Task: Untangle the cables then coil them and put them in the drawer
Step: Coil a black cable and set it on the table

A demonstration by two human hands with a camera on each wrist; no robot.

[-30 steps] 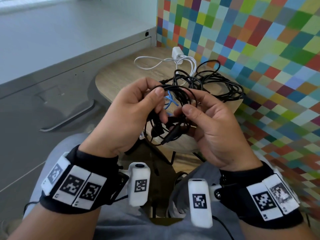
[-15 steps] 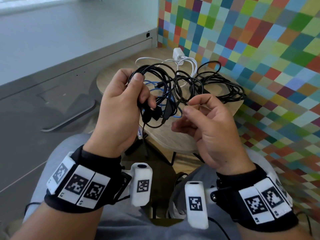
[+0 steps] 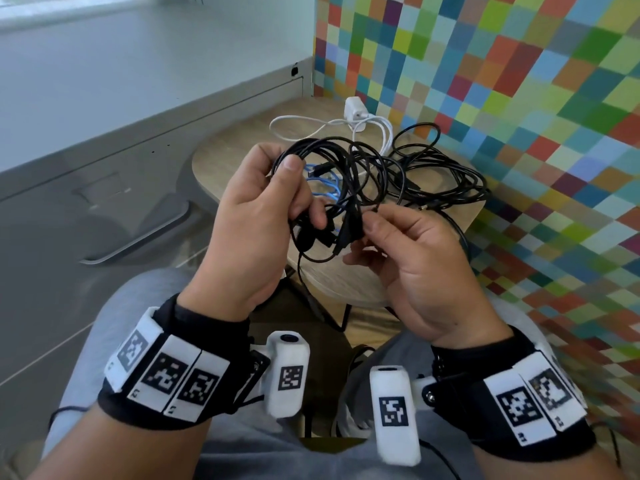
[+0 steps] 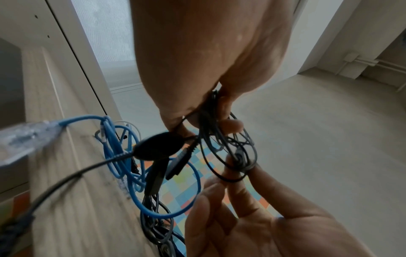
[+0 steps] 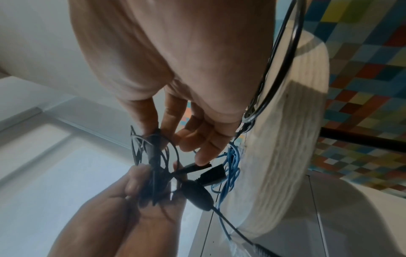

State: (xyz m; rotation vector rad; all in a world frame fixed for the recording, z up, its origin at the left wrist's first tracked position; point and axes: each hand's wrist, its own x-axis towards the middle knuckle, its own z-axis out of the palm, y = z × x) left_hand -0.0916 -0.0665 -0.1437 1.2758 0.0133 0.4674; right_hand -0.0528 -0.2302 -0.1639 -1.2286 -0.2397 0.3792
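Left hand [image 3: 256, 216] grips the black cable bundle [image 3: 332, 168]; right hand [image 3: 412, 258], just beside, pinches one loop hanging between them.

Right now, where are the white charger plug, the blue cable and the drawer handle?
white charger plug [image 3: 354, 107], head view, on the middle of its white body.
blue cable [image 4: 123, 163], left wrist view, on the bunched loops beside the table edge.
drawer handle [image 3: 138, 242], head view, on the curved metal bar.
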